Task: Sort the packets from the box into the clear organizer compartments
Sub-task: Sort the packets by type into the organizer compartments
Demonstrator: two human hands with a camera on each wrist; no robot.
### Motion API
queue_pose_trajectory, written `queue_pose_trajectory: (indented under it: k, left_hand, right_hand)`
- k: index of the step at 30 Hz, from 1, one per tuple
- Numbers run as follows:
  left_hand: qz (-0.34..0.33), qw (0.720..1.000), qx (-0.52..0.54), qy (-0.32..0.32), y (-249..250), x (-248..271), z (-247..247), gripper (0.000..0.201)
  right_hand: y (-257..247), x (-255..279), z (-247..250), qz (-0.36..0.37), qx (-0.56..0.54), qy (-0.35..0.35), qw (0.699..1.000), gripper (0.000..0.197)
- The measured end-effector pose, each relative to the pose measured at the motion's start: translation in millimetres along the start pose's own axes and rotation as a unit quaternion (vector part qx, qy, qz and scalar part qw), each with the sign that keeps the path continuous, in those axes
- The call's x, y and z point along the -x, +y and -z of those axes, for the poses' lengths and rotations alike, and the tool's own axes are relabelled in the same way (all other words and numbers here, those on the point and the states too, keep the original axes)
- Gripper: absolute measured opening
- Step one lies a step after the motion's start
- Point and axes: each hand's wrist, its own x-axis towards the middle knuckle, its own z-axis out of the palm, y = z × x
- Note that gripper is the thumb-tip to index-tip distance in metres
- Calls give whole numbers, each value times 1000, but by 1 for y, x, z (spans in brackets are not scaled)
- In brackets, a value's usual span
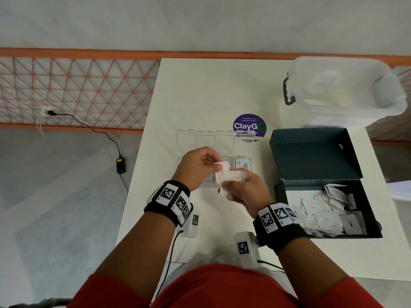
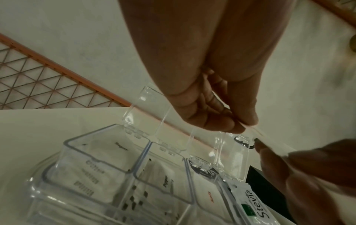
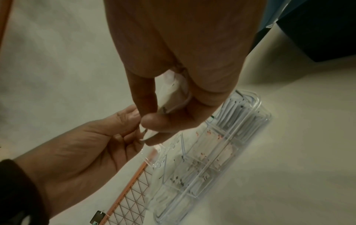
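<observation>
Salt packets held between both hands above the organizer

Small white packets (image 1: pixel 224 174) printed in red are pinched by the left hand (image 1: pixel 195 167) at the upper edge of one, while several more are gripped in the curled fingers of the right hand (image 1: pixel 246 192); both hands are closed on paper, just above the clear organizer (image 1: pixel 243 162), which lies near the middle of the bench (image 1: pixel 200 96) with its lids open. The packets are judged light, thin and limp, likely to slide over one another, so a pinch at a sealed edge is best taken, one at a time. More packets are heaped in the dark box (image 1: pixel 322 210) by the right edge of the bench, near the right hand. Packets already lie in the organizer's compartments.
</observation>
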Motion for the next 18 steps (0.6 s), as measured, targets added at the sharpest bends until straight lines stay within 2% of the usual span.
queue_pose_trajectory:
  k: [5,7,12,18]
  left_hand:
    - [18,999,0,50,0,-8,1,16]
    - [28,998,-33,56,-2,-12,0,15]
    - [25,993,-104,41,-9,-23,-10,24]
    - [-2,977,-214,-4,-17,-35,-27,15]
  right_hand:
    - [-2,-1,14,-6,-19,28,999,28]
    - [-4,-3,21,-9,-32,54,998,27]
    - [-5,-6,34,-19,-50,101,994,25]
    - [-3,-5,39,-21,-54,103,993,25]
